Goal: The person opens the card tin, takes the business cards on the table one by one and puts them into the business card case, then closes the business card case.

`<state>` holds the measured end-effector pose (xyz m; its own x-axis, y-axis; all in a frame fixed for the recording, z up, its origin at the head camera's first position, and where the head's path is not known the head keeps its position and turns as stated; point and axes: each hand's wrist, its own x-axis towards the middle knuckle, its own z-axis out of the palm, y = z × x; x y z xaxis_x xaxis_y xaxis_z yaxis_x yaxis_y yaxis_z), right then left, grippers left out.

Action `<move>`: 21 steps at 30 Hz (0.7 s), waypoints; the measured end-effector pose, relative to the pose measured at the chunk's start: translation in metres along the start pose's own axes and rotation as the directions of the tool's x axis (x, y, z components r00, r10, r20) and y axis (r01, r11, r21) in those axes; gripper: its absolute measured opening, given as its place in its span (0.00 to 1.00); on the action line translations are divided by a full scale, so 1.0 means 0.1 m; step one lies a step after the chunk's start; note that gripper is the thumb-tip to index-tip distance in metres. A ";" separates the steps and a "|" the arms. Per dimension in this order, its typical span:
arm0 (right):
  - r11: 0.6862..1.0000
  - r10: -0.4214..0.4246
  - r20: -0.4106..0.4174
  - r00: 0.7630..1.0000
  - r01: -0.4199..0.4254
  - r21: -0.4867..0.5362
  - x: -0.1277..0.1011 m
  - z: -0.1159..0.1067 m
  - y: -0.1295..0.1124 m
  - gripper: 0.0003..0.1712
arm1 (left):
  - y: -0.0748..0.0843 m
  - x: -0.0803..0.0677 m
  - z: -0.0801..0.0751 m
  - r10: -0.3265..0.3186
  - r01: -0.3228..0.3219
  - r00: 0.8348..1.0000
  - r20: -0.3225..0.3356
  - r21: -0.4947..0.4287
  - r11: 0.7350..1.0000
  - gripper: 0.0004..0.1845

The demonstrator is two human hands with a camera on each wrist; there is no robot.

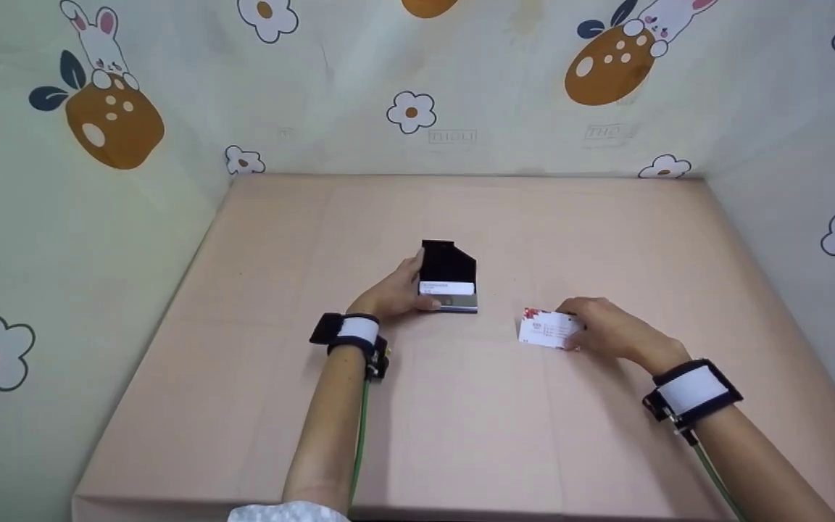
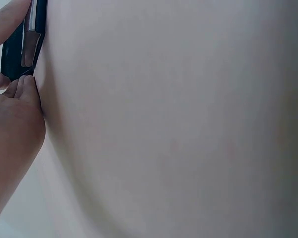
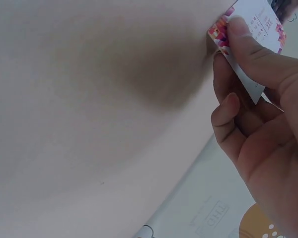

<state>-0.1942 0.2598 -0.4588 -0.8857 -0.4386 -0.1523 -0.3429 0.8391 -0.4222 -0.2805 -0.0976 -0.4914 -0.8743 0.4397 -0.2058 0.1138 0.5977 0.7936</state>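
Note:
In the head view my left hand [image 1: 394,292] holds a black card case [image 1: 448,262] by its left side, thumb along the silver front edge. The case's angled flap stands open, and a white card [image 1: 446,288] shows inside. The left wrist view catches only the case's edge [image 2: 32,47], with fingers beneath it. To the right, my right hand [image 1: 615,330] pinches a white business card [image 1: 544,329] with a red floral corner. Seen from the right wrist, the thumb lies flat on the printed face of that card [image 3: 256,17], with fingers behind it.
Both hands work over a table with a pale pink cover [image 1: 461,420]. A patterned wall hanging [image 1: 330,87] with rabbits, fruit and flowers rises behind and at both sides. A green cable [image 1: 361,435] runs from each wrist band along the forearm.

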 end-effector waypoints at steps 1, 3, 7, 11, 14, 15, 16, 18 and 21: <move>1.000 -0.007 -0.014 1.000 0.007 0.004 0.00 0.00 0.01 0.25 | 0.00 0.00 0.00 0.005 -0.005 1.000 -0.002 -0.002 1.000 0.60; 1.000 -0.028 -0.044 0.999 0.028 -0.003 0.00 0.00 0.01 0.26 | 0.00 0.00 0.00 0.016 -0.016 1.000 -0.003 -0.003 1.000 0.60; 0.997 -0.070 -0.095 0.993 0.066 -0.040 -0.01 0.01 0.03 0.29 | 0.01 0.00 -0.01 0.033 -0.033 0.999 -0.001 -0.012 0.999 0.61; 0.995 -0.083 -0.110 0.990 0.076 -0.066 -0.01 0.02 0.03 0.31 | 0.02 -0.01 -0.01 0.001 -0.001 1.000 0.003 -0.015 1.000 0.61; 0.993 -0.093 -0.117 0.989 0.084 -0.085 -0.01 0.03 0.02 0.30 | 0.03 -0.02 0.00 -0.026 0.026 1.000 0.007 -0.012 1.000 0.61; 0.992 -0.097 -0.120 0.988 0.086 -0.091 -0.01 0.04 0.03 0.30 | 0.03 -0.02 0.00 -0.031 0.031 0.999 0.008 -0.012 0.999 0.61; 0.992 -0.098 -0.122 0.988 0.087 -0.093 -0.01 0.04 0.03 0.29 | 0.03 -0.02 0.00 -0.033 0.033 0.999 0.007 -0.014 0.999 0.61; 0.991 -0.104 -0.131 0.986 0.092 -0.099 -0.01 0.05 0.03 0.28 | 0.03 -0.02 0.00 -0.032 0.032 0.999 0.007 -0.018 0.999 0.61; 0.991 -0.107 -0.140 0.984 0.094 -0.098 0.00 0.04 0.02 0.27 | 0.01 -0.01 0.00 -0.023 0.023 1.000 0.002 -0.023 0.999 0.61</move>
<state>-0.1931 0.2602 -0.4632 -0.8789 -0.4765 0.0205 -0.4535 0.8217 -0.3452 -0.2789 -0.0972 -0.4902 -0.8755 0.4276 -0.2250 0.0833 0.5923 0.8014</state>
